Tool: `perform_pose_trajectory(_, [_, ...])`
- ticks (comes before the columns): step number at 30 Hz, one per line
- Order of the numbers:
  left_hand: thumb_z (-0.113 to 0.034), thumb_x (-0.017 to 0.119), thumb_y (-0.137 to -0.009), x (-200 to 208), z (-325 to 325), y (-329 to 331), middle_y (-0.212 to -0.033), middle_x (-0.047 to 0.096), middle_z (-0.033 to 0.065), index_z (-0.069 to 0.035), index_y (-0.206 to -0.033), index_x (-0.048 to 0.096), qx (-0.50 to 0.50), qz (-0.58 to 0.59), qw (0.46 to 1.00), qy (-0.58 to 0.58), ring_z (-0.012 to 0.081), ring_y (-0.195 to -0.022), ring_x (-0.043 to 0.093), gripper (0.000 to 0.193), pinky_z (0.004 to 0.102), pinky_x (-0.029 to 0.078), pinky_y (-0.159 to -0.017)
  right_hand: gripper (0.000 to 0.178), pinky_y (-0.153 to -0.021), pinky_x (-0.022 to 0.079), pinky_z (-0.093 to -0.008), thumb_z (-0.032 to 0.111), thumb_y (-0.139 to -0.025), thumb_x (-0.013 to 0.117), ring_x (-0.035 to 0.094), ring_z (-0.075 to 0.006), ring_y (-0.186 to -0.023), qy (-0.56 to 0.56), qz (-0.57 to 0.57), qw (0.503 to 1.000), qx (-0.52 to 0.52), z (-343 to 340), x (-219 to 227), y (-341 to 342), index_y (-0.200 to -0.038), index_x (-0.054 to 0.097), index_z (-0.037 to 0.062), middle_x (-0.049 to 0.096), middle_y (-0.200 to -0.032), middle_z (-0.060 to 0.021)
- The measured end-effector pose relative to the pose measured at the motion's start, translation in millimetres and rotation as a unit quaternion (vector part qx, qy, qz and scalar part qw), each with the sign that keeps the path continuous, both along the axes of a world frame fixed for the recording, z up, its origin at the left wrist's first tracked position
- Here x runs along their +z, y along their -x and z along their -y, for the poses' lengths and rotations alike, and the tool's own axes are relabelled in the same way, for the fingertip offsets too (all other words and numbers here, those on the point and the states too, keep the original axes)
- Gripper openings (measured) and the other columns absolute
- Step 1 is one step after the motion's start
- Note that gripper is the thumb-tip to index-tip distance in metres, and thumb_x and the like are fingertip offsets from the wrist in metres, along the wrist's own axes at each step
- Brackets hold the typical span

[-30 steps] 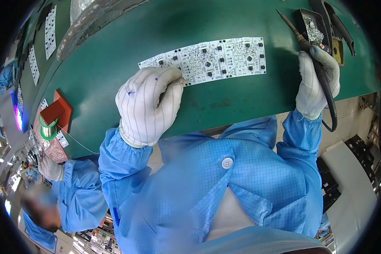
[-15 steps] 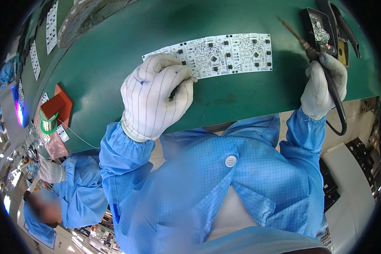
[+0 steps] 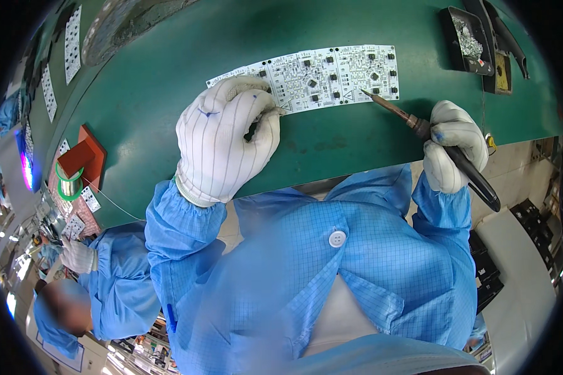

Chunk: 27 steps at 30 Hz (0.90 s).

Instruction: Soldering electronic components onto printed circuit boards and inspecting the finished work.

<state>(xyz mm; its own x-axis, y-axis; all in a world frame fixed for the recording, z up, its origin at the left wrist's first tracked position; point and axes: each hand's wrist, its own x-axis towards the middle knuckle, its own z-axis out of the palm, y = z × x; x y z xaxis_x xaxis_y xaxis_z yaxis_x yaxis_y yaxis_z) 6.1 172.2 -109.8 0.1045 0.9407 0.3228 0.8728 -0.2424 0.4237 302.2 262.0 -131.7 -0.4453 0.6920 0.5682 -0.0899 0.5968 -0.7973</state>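
Observation:
A long white printed circuit board (image 3: 356,78), with black square parts in several places, lies on the green table. My left hand (image 3: 228,140), in a white striped glove, rests over its left end. The fingers are curled and thumb and forefinger are pressed together by the lower edge; what is between them is hidden. In my gloved right hand (image 3: 453,147) is a soldering iron (image 3: 419,127), gripped like a pen. Its tip points left, at or just above the lower edge of the board's right section; contact cannot be told.
At the far right stand a black tray (image 3: 469,40) of silvery scraps and a black iron holder (image 3: 507,37) with a yellowish pad. On the left, a green-rimmed solder spool (image 3: 70,186) sits by a red-brown stand (image 3: 91,153), its wire trailing toward my left sleeve. A co-worker (image 3: 116,281) works beyond.
My right hand has brought the soldering iron from the tray side leftward, its tip now at the board's lower edge. The board and left hand appear slightly shifted left in view.

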Motion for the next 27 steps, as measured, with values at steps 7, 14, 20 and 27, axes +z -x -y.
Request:
perform_pose_trajectory(7, [-0.007, 0.069, -0.066, 1.2, -1.6, -2.1, -0.088, 0.065, 0.0049, -0.009, -0.077, 0.062, -0.009, 0.006, 1.000, -0.001, 0.0250, -0.076, 0.063, 0.013, 0.0340, 0.052, -0.068, 0.025, -0.048, 0.041, -0.0321, 0.000, -0.056, 0.065, 0.050, -0.0211, -0.050, -0.010, 0.018, 1.000, -0.016, -1.5, 2.9, -0.2, -0.080, 0.058, 0.0017, 0.058, -0.066, -0.0103])
perform_pose_trajectory(14, [-0.006, 0.068, -0.066, -1.6, -0.5, 1.3, -0.088, 0.065, 0.0032, -0.009, -0.077, 0.062, -0.011, 0.006, 1.000, -0.022, 0.0234, -0.076, 0.063, 0.012, 0.0335, 0.052, -0.067, 0.025, -0.048, 0.040, -0.0319, -0.002, -0.056, 0.065, 0.050, -0.0207, -0.051, -0.006, 0.018, 1.000, 0.000, -1.1, 1.3, 4.8, -0.080, 0.058, 0.0015, 0.058, -0.066, -0.0102])
perform_pose_trajectory(20, [-0.008, 0.068, -0.066, -0.4, 1.9, 1.2, -0.088, 0.064, 0.0005, -0.011, -0.076, 0.060, -0.005, -0.015, 1.000, -0.022, 0.0210, -0.076, 0.061, 0.013, 0.0319, 0.051, -0.067, 0.025, -0.049, 0.037, -0.0330, -0.004, -0.057, 0.061, 0.047, -0.0201, -0.052, -0.003, -0.018, 1.000, 0.017, 2.5, -2.6, 6.5, -0.081, 0.057, 0.0004, 0.056, -0.067, -0.0100])
perform_pose_trajectory(27, [-0.008, 0.068, -0.066, 1.3, 3.4, 3.1, -0.090, 0.064, -0.0005, -0.011, -0.076, 0.060, -0.001, -0.018, 1.000, -0.012, 0.0203, -0.076, 0.061, 0.013, 0.0319, 0.051, -0.068, 0.018, -0.055, 0.036, -0.0360, 0.003, -0.065, 0.062, 0.043, -0.0207, -0.060, 0.050, -0.013, 0.997, -0.055, 9.7, -3.6, 7.9, -0.081, 0.054, 0.0033, 0.048, -0.068, -0.0081])
